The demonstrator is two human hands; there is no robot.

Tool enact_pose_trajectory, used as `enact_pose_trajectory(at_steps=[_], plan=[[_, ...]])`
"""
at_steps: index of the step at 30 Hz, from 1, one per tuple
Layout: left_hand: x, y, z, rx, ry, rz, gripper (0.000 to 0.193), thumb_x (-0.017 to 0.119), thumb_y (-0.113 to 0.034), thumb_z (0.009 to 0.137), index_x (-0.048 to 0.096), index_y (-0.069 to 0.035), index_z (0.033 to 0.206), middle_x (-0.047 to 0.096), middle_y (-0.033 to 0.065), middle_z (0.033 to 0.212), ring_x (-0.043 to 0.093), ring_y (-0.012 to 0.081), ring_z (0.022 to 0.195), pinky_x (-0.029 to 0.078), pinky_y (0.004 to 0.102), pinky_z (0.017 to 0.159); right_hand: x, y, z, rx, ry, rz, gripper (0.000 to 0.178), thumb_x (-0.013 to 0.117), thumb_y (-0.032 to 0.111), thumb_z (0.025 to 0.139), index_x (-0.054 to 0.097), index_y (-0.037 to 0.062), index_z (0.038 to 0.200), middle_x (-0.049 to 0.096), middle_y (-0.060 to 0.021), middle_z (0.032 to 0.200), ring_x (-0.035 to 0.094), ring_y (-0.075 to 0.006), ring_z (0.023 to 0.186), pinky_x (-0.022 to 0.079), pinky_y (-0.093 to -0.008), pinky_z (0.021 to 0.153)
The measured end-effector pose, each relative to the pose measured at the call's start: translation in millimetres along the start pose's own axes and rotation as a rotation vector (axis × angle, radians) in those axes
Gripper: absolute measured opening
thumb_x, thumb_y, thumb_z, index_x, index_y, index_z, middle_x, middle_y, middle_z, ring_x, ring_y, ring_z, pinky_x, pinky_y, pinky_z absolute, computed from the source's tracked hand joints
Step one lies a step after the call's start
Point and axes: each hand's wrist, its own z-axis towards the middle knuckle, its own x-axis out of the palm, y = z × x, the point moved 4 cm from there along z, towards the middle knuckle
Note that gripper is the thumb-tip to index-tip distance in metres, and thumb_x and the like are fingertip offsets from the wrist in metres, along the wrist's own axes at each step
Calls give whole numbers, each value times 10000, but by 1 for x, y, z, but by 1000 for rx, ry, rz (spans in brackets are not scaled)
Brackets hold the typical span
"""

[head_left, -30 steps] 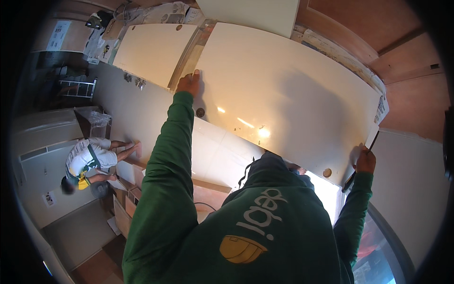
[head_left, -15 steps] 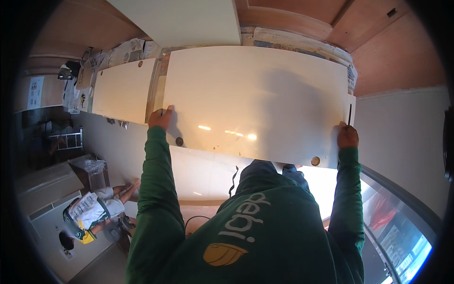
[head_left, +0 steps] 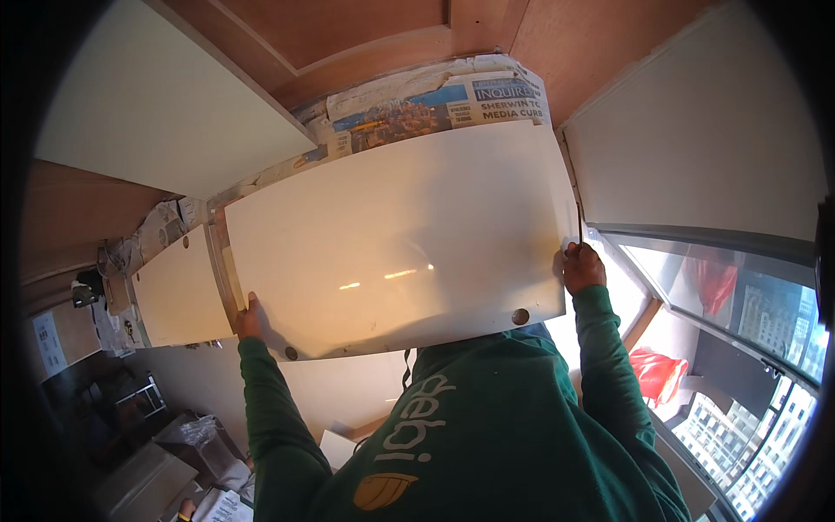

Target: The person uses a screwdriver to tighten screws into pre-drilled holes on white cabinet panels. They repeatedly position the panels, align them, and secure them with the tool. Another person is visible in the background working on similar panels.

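A large white cabinet door panel (head_left: pixel 374 226) lies before me, its near edge close to my body. Two round hinge holes show along that near edge, one at each corner. My left hand (head_left: pixel 250 318) is closed on the panel's left edge near the front corner. At the right edge my right hand (head_left: pixel 584 266) grips the panel, its fingers partly hidden. From that hand sticks up a thin dark rod-like tool (head_left: pixel 580 224), its kind unclear.
Newspaper (head_left: pixel 409 117) covers the surface beyond the panel. A smaller white door panel (head_left: pixel 184 287) with a round hole lies to the left. Another pale panel (head_left: pixel 174 96) stands at the far left. A window (head_left: pixel 748 348) is at right. Part of another person (head_left: pixel 222 506) shows lower left.
The panel has drawn nearer to me, uncovering more newspaper at its far side. Both hands keep their grip. My view has swung right, bringing more of the window in.
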Motion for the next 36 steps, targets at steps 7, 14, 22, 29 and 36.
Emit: enact_pose_trajectory(at_steps=[7,14,22,29,36], plan=[[7,4,-8,-188,-168,-55,1040,463,-853,903,716,123,1158,749,274,1087,691,413,1065,514,460,974,30,-28,-23,109,41,160,353,517,371,1026,583,50,1158,706,-329,1012,675,-522,994,536,-586,887],[-14,-76,-99,-56,-405,-293,1053,538,-854,864,689,127,1217,730,267,1152,683,385,1071,520,446,964,22,-28,-31,217,34,244,403,418,461,1077,542,94,1190,712,-317,998,650,-560,998,511,-603,888],[-76,-97,-174,-53,-454,-403,1006,597,-798,883,672,137,1245,715,256,1195,676,337,1061,516,423,975,9,-44,-35,99,17,377,422,445,480,1069,570,87,1158,728,-270,1004,669,-523,984,517,-577,891],[-102,-116,-230,14,-458,-524,1034,590,-803,891,636,147,1299,680,237,1285,666,306,1094,537,406,957,-11,-134,-42,212,-116,731,519,552,498,1040,715,10,966,706,-188,828,679,-344,812,519,-441,772],[-82,-252,-319,324,-284,-895,1008,526,-778,952,586,145,1353,651,232,1336,641,310,1166,511,404,1027,-67,-250,-79,381,-566,1188,477,655,436,1018,725,1,833,526,29,676,438,-92,668,362,-296,594]])
